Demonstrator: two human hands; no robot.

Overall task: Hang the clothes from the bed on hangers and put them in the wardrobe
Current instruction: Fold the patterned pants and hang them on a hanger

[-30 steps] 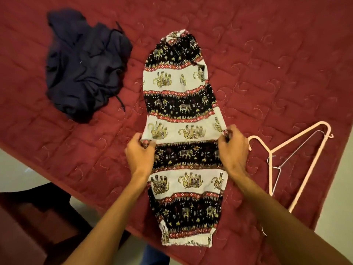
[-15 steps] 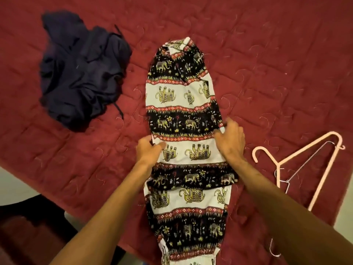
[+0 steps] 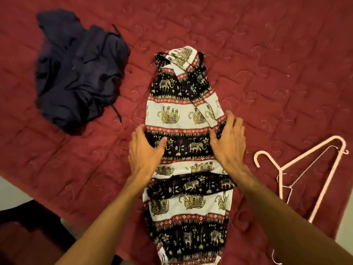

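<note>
The bed point(image 3: 267, 54) carries 2 garments and 2 hangers on its dark red quilt, which is stitched in squares with curled loose threads.

Both hands lie flat with straight fingers and grip nothing. They are apart, pressing on the trousers point(image 3: 181, 111), which lie between and under them. The left hand point(image 3: 146, 152) rests on the trousers' left edge with its thumb on a black band. The right hand point(image 3: 228, 144) rests on the right edge, its fingers spread over a white band.

The trousers are thin printed cloth in black and white bands with gold elephants and red borders. They run in a long strip from beyond the fingertips back between the forearms. The far end is twisted and folded over. A rumpled fold crosses the cloth just behind the wrists. The near end is cut off by the frame edge.

Far left of the left hand, a dark blue garment point(image 3: 76, 73) lies crumpled in a heap; its kind cannot be told.

Right of the right hand, apart from the trousers, lies a pink hanger point(image 3: 280, 180), hook toward the hand. A thin wire hanger point(image 3: 311, 167) lies inside its triangle and is hard to trace.
</note>
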